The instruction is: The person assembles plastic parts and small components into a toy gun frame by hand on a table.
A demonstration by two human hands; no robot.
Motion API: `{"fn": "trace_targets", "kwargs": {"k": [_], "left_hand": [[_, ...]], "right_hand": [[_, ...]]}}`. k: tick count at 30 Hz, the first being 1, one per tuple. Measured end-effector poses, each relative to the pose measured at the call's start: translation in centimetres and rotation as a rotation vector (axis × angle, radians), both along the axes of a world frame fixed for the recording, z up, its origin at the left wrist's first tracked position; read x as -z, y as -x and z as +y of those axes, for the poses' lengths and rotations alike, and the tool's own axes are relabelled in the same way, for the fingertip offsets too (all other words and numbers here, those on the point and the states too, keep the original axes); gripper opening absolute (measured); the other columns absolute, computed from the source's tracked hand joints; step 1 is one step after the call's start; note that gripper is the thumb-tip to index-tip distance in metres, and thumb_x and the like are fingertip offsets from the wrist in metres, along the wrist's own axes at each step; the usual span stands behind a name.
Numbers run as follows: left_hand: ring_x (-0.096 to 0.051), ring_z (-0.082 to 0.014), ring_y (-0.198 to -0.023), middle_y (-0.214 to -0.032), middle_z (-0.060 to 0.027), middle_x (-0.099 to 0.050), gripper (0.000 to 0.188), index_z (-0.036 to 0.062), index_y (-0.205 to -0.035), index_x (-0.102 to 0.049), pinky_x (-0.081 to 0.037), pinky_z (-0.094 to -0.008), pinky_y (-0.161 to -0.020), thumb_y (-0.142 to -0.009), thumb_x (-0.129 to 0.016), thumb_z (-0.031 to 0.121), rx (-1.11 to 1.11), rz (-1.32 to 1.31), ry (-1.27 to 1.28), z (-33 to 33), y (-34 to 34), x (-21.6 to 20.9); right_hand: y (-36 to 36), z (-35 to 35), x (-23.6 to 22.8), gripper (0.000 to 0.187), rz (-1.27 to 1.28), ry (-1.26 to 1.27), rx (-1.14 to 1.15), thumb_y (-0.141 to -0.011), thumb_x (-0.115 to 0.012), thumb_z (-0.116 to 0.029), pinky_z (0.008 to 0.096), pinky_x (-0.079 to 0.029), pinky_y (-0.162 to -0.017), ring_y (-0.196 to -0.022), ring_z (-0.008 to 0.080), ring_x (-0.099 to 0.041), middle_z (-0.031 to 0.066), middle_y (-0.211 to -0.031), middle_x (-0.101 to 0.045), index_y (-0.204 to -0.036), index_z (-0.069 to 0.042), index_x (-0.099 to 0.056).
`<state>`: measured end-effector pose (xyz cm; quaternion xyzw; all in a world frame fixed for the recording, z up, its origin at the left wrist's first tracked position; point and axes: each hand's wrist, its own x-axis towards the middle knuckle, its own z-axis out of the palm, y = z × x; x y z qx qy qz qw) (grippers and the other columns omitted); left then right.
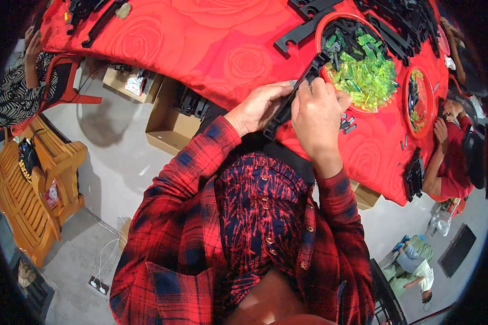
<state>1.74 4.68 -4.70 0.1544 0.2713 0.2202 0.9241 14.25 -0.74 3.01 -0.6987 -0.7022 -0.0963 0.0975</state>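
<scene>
A long black plastic strip (278, 122) slants up to the right at the table's near edge. My left hand (261, 106) grips it from the left, fingers wrapped behind it. Bent and pressed together, the fingers of my right hand (319, 116) meet over the strip's middle; whatever they pinch is hidden. Just beyond my right hand stands a red-rimmed bowl (318, 33) full of small clear yellow-green plastic pieces (366, 81), with black pieces toward its far side. Several small dark and silvery bits (348, 125) lie on the cloth beside my right hand.
More black strips (303, 33) and a heap of black parts (398, 21) lie at the far right of the red tablecloth (200, 32). A smaller red tray (431, 103) stands rightward. Cardboard boxes (171, 140) sit under the edge. Other people (453, 157) sit around the table.
</scene>
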Motion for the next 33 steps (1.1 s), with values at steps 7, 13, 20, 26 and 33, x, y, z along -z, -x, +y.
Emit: {"fn": "trace_targets", "kwargs": {"k": [7, 13, 20, 26, 33], "left_hand": [[-0.067, -0.0173, -0.098, -0.118, -0.0105, -0.068, 0.034, 0.0019, -0.13, -0.058, -0.056, -0.032, -0.087, -0.105, -0.047, 0.021, 0.027, -0.206, 0.092, 0.9, 0.4, 1.8], [-0.068, -0.0172, -0.086, -0.114, -0.0166, -0.069, 0.041, 0.0012, -0.132, -0.056, -0.057, -0.0314, -0.078, -0.109, -0.038, 0.03, 0.091, -0.274, 0.068, 1.2, 0.4, 1.4], [-0.066, -0.0173, -0.084, -0.095, -0.0091, -0.068, 0.039, 0.0103, -0.125, -0.058, -0.056, -0.0312, -0.075, -0.108, -0.04, 0.04, 0.056, -0.216, 0.099, 0.7, 0.5, 1.3], [-0.065, -0.0167, -0.098, -0.113, -0.0031, -0.067, 0.038, 0.0133, -0.131, -0.059, -0.054, -0.0328, -0.085, -0.107, -0.045, 0.039, 0.021, -0.255, 0.07, 0.7, 0.8, 1.9], [-0.06, -0.0173, -0.114, -0.131, -0.0045, -0.061, 0.042, 0.0113, -0.14, -0.052, -0.046, -0.0344, -0.102, -0.107, -0.045, 0.036, -0.025, -0.147, -0.087, 0.5, 0.4, 0.5]], "right_hand": [[-1.1, -0.9, 0.5, 0.029, 0.615, -0.202, 0.017, -0.086, -0.068, -0.003, 0.035, -0.04, -0.075, -0.08, 0.0241, -0.06, 0.0069, -0.086, -0.064, -0.115, -0.005, -0.071], [-0.6, -1.8, 1.5, 0.035, 0.946, -0.324, 0.266, -0.092, -0.064, -0.002, 0.0281, -0.046, -0.082, -0.09, 0.0155, -0.054, 0.0076, -0.102, -0.059, -0.127, 0.001, -0.062], [1.8, -1.6, 3.8, 0.052, 0.758, -0.218, 0.323, -0.092, -0.068, -0.009, 0.0321, -0.051, -0.078, -0.097, 0.0171, -0.055, 0.0116, -0.113, -0.054, -0.138, 0.002, -0.048], [2.3, -1.2, 3.5, 0.051, 1.173, -0.084, 0.398, -0.085, -0.071, -0.008, 0.0394, -0.051, -0.084, -0.089, 0.0262, -0.062, 0.0147, -0.099, -0.061, -0.13, 0.006, -0.052], [2.6, -0.6, 4.4, 0.045, 1.112, -0.248, 0.324, -0.086, -0.07, -0.01, 0.0416, -0.051, -0.083, -0.089, 0.0281, -0.064, 0.0164, -0.1, -0.064, -0.126, 0.006, -0.054]]}}
